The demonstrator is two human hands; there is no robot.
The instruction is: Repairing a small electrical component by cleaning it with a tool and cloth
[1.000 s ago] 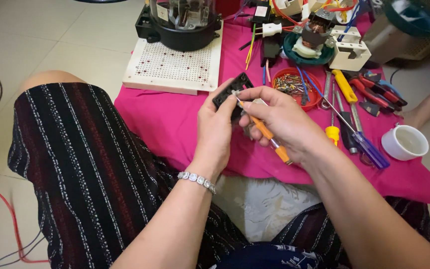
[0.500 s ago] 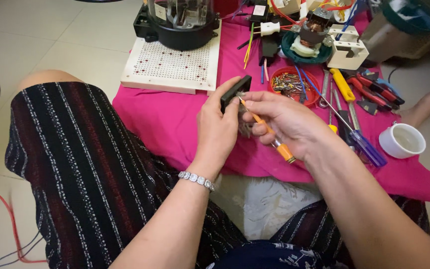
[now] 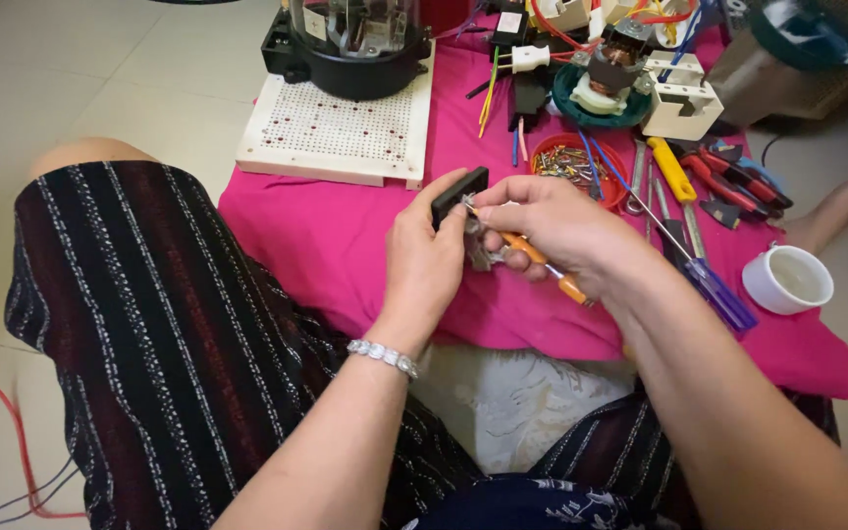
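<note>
My left hand (image 3: pixel 424 257) grips a small black rectangular part (image 3: pixel 458 193) with metal terminals, holding it over the pink cloth (image 3: pixel 326 236). My right hand (image 3: pixel 552 224) holds an orange-handled screwdriver (image 3: pixel 542 263), its tip pressed against the black part near my left thumb. Both hands meet just above my lap. A bead bracelet sits on my left wrist.
A white perforated board (image 3: pixel 336 132) carries a black round device (image 3: pixel 350 44). A red dish of small parts (image 3: pixel 573 162), a green dish with a motor (image 3: pixel 606 88), pliers, a yellow-handled tool (image 3: pixel 674 169), a blue-handled screwdriver (image 3: pixel 714 290) and a white cup (image 3: pixel 787 280) lie to the right.
My hands have shifted slightly; the black part has tilted more upright in my left hand, and the screwdriver now lies flatter against it.
</note>
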